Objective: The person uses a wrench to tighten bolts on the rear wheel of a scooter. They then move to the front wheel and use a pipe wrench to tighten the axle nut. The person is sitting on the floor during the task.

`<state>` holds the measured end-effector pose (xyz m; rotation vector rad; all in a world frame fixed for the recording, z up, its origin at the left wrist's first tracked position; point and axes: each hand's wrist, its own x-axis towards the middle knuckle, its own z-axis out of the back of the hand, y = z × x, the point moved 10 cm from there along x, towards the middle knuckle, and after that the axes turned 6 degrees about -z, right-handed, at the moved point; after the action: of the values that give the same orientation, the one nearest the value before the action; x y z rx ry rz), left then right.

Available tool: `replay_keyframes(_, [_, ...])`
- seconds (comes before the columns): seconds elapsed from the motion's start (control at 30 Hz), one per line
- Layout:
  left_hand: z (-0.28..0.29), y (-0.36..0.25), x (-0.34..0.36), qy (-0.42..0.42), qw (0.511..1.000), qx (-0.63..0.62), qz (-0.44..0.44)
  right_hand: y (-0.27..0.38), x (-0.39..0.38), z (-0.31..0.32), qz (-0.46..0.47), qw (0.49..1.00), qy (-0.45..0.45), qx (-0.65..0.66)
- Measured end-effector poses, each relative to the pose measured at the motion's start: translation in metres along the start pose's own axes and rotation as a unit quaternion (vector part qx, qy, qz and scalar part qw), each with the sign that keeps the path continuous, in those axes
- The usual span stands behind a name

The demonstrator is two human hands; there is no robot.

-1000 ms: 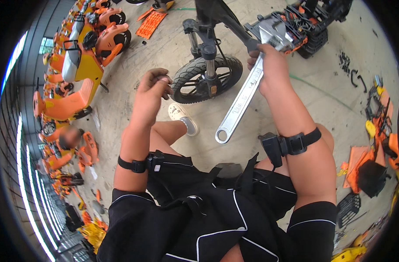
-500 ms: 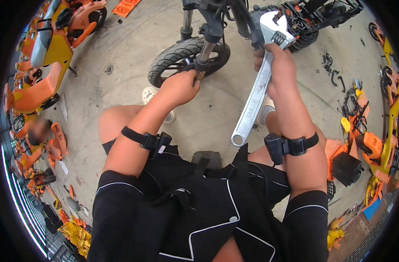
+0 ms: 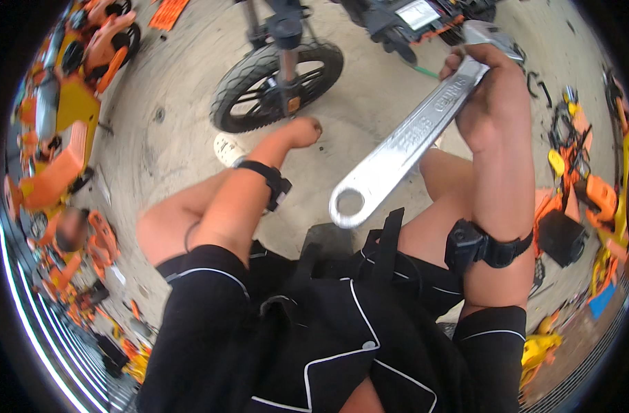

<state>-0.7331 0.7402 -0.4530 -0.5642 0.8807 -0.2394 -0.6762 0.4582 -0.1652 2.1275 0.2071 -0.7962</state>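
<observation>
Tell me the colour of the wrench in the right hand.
The wrench is silver; the head view shows it best.

A stained grey floor (image 3: 180, 144) is carrying a black spoked wheel (image 3: 232, 86) near its far side. Orange-and-yellow scooters (image 3: 77, 113) are lining its left edge, an orange panel (image 3: 168, 12) is lying far left, and scattered parts (image 3: 568, 144) are littering its right edge.
</observation>
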Motion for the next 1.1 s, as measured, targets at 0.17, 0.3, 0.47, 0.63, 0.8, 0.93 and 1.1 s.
replay_keyframes(0.17, [-0.099,0.101,0.061,-0.146,0.984,-0.006,0.106,-0.023,-0.002,0.039,-0.09,0.994,-0.056,-0.015])
replay_keyframes(0.3, [-0.152,0.151,0.062,-0.167,0.956,-0.126,0.205,-0.041,-0.01,0.066,-0.136,0.984,-0.114,-0.03])
replay_keyframes(0.47, [-0.154,0.131,0.087,-0.242,0.969,-0.016,0.051,-0.062,-0.005,0.096,-0.164,0.941,-0.132,-0.264])
replay_keyframes(0.63, [-0.148,0.119,0.085,-0.214,0.973,0.002,0.081,-0.058,-0.002,0.075,-0.156,0.968,-0.176,-0.091])
replay_keyframes(0.8, [-0.206,0.158,0.1,-0.015,0.928,-0.207,0.309,-0.061,-0.009,0.07,-0.135,0.975,-0.176,-0.019])
replay_keyframes(0.93, [-0.179,0.06,0.14,-0.001,0.913,-0.339,0.225,-0.056,-0.011,0.05,-0.109,0.984,-0.128,-0.053])
replay_keyframes(1.1, [-0.107,-0.068,0.142,-0.025,0.947,-0.31,0.077,-0.051,-0.007,0.046,-0.018,0.991,-0.117,-0.059])
